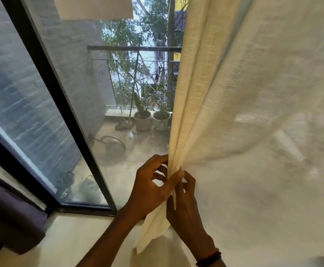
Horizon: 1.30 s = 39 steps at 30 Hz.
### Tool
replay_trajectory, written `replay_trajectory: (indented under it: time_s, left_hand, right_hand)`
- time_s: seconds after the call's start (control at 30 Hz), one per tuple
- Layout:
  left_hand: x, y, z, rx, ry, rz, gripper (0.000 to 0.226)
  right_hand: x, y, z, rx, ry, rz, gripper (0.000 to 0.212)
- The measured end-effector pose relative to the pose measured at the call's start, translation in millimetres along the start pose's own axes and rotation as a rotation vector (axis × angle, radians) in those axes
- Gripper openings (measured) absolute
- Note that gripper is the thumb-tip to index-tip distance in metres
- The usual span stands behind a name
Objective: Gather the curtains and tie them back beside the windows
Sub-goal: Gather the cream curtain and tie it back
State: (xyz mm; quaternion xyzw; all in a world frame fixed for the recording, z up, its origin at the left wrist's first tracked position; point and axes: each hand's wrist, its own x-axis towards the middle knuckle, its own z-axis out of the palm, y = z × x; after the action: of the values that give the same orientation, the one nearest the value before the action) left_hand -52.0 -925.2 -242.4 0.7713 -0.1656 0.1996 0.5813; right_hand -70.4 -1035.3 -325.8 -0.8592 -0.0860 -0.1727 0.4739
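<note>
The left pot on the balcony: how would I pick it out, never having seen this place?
Look through the window screen, left of the cream curtain, to the balcony floor below the railing. Two pale pots stand side by side; the left pot is in full view, while the right pot meets the curtain's edge.

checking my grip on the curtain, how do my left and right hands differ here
The left hand sits higher, thumb pinching the fold; the right hand grips lower. The right wrist wears a red and black band; the left wrist is bare. Both hold the cream curtain by its edge.
</note>
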Motion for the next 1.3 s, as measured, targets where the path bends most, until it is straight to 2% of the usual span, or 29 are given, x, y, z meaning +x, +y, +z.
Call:
replay_trajectory:
  time_s: [0.1, 0.23, 0.3, 0.43, 0.5, 0.6, 0.73, 0.8, 0.9, 1.0, 1.1, 1.13, 1.2, 1.3]
  left_hand:
    - [7.7, 7.9, 2.9, 0.062, 0.044, 0.092, 0.045]
    - [24.6, 9.6, 7.3, 0.195, 0.143, 0.214, 0.032]
    - [33.7, 5.8, 3.0, 0.244, 0.173, 0.247, 0.021]
    - [45.9, -3.1, -12.1, 0.291, 0.238, 0.240, 0.016]
    - [49.1, -6.9, -18.6, 0.295, 0.244, 0.258, 0.016]
    - [53.1, -11.4, -25.5, 0.275, 0.245, 0.242, 0.018]
    - [53.0, -15.9, -30.5, 0.280, 0.253, 0.222, 0.020]
    - [52.3, -17.1, -32.7, 0.291, 0.253, 0.207, 0.022]
    - [53.8, -17.4, -36.7, 0.317, 0.259, 0.219, 0.022]
    - [55.6, -16.7, -41.2, 0.319, 0.264, 0.212, 0.020]
    - [56.9, -15.7, -45.0, 0.345, 0.257, 0.208, 0.020]
    - [57.5, -15.6, -45.9, 0.352, 0.250, 0.208, 0.021]
    - [59.2, -16.6, -47.5, 0.359, 0.239, 0.204, 0.021]
    - [62.7, -22.1, -48.1, 0.377, 0.218, 0.201, 0.022]
  right_hand:
    - [2.4, -3.5, -0.3, -0.009, -0.049, -0.007, 0.053]
    - [0.0, -18.8, -15.8, -0.081, -0.053, -0.091, 0.060]
    - [-2.7, -16.4, -28.4, -0.112, 0.060, -0.123, 0.068]
    - [-1.5, 7.2, -56.9, -0.081, 0.477, -0.007, 0.076]
    - [-1.0, 17.8, -72.4, -0.037, 0.611, 0.072, 0.083]
    - [3.4, 28.7, -88.5, 0.063, 0.721, 0.203, 0.092]
    - [18.6, 33.9, -93.9, 0.288, 0.781, 0.366, 0.113]
    - [31.5, 33.8, -92.3, 0.409, 0.754, 0.408, 0.124]
    - [57.6, 32.0, -90.3, 0.532, 0.616, 0.394, 0.132]
    - [82.8, 30.6, -87.7, 0.562, 0.364, 0.301, 0.125]
    - [100.4, 25.2, -84.5, 0.538, 0.034, 0.245, 0.132]
    - [103.6, 22.5, -82.3, 0.519, -0.054, 0.243, 0.129]
    - [105.9, 19.3, -74.1, 0.470, -0.127, 0.213, 0.105]
    - [99.9, 17.0, -61.9, 0.433, 0.014, 0.165, 0.068]
